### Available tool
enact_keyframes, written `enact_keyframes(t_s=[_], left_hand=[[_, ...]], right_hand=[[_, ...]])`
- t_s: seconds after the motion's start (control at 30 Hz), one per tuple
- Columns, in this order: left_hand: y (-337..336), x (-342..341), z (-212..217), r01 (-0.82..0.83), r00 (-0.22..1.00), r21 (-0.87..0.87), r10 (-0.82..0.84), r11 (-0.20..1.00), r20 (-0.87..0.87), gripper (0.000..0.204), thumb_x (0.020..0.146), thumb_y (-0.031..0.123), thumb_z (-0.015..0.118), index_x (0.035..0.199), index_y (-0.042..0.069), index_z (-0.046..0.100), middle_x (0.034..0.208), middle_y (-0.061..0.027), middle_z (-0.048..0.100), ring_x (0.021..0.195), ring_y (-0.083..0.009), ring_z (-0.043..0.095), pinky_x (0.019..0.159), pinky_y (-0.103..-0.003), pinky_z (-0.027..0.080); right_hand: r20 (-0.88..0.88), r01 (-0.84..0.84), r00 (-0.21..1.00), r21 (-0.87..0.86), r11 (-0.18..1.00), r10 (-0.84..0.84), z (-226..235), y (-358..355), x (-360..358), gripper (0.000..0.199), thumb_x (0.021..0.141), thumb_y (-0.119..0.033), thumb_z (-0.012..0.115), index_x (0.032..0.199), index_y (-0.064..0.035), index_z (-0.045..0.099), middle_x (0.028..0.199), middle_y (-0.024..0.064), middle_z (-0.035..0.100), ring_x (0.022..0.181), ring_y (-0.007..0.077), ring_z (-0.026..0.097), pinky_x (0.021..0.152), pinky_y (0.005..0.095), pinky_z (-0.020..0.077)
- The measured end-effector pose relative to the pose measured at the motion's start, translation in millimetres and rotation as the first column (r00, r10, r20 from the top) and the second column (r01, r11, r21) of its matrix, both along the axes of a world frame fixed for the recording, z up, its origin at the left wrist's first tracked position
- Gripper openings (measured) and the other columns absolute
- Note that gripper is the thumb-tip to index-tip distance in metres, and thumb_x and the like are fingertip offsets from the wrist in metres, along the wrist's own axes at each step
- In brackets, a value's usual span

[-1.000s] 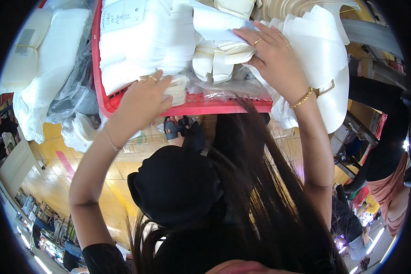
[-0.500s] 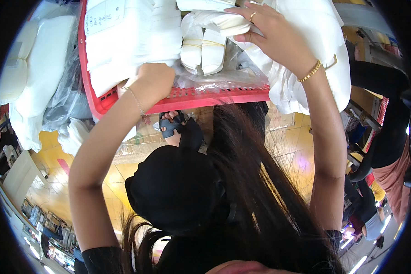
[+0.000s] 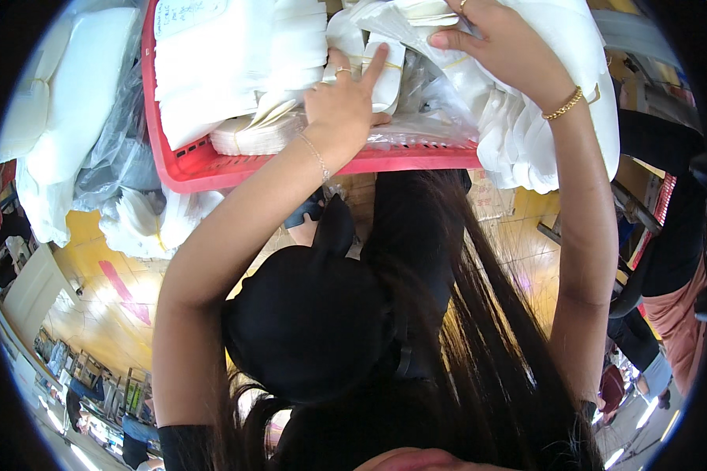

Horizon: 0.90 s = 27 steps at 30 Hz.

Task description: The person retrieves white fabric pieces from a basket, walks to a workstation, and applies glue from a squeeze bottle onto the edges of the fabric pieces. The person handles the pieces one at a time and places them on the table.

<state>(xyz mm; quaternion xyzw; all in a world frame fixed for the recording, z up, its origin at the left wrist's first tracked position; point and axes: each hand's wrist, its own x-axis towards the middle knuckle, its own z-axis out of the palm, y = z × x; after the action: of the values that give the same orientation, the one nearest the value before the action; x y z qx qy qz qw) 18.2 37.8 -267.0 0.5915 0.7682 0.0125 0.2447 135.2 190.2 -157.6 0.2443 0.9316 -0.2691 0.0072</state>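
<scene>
A red plastic basket (image 3: 212, 165) sits at the top of the view, packed with stacks of white cut pieces. My left hand (image 3: 344, 102) reaches into it, fingers apart, with the index finger laid on a small white bundle tied with a band (image 3: 386, 72). My right hand (image 3: 504, 43) is above and to the right, fingers curled over a clear plastic bag of white pieces (image 3: 432, 86). Whether it grips the bag is unclear. A gold bracelet circles my right wrist and a thin chain my left.
More white pieces (image 3: 554, 133) hang over the basket's right side. White bundles and clear plastic bags (image 3: 71, 133) lie to the left. My black cap (image 3: 306, 322) and long dark hair fill the middle. A yellow floor lies below; a person in pink trousers (image 3: 672, 306) stands at right.
Both hands have moved further into the basket. My left hand went from the basket's front edge up onto the banded white bundle, and my right hand shifted up toward the top of the view.
</scene>
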Motion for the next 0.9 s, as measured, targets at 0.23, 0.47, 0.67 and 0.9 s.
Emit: enact_keyframes(t_s=[0.23,0.47,0.67,0.9], left_hand=[[-7.4,-36.1,-27.8,-0.103,0.950,0.326,-0.004,0.940,0.313,0.049,0.076,0.031,0.069,0.123,0.028,0.057,0.123,-0.0206,0.051,0.097,-0.0355,0.060,0.084,-0.041,0.049],[29.2,-61.6,-4.1,-0.179,0.879,0.113,0.107,0.977,0.464,0.038,0.074,0.031,0.070,0.098,0.002,0.067,0.077,-0.0167,0.066,0.066,-0.0249,0.064,0.065,-0.033,0.051],[45.4,-68.9,11.4,-0.196,0.835,0.200,0.056,0.960,0.547,0.031,0.072,0.028,0.069,0.081,-0.002,0.068,0.068,-0.0172,0.065,0.064,-0.0287,0.064,0.062,-0.037,0.051],[51.8,-66.2,14.1,-0.223,0.761,0.238,0.016,0.945,0.648,0.018,0.069,0.019,0.064,0.076,0.002,0.067,0.069,-0.0195,0.063,0.068,-0.0342,0.064,0.063,-0.042,0.049]], right_hand=[[0.007,-0.016,1.000,-0.029,0.999,0.016,2.9,3.0,-1.5,0.033,0.078,-0.018,0.067,0.103,0.0000,0.058,0.094,0.0195,0.060,0.091,0.0350,0.057,0.080,0.0393,0.0444],[0.073,0.065,0.995,-0.007,0.998,-0.064,1.4,-0.7,-3.8,0.034,0.077,-0.019,0.068,0.102,0.0009,0.058,0.091,0.0198,0.060,0.088,0.0347,0.057,0.076,0.0397,0.0445],[-0.085,0.118,0.991,0.204,0.972,-0.102,5.6,-18.9,-5.1,0.056,0.077,-0.019,0.069,0.127,-0.0048,0.049,0.118,0.0200,0.056,0.109,0.0299,0.054,0.093,0.0330,0.0419],[0.007,-0.123,0.992,0.213,0.969,0.124,-21.8,-121.7,3.0,0.022,0.068,-0.012,0.072,0.088,-0.0081,0.064,0.083,0.0052,0.061,0.081,0.0224,0.060,0.070,0.0341,0.0489]])
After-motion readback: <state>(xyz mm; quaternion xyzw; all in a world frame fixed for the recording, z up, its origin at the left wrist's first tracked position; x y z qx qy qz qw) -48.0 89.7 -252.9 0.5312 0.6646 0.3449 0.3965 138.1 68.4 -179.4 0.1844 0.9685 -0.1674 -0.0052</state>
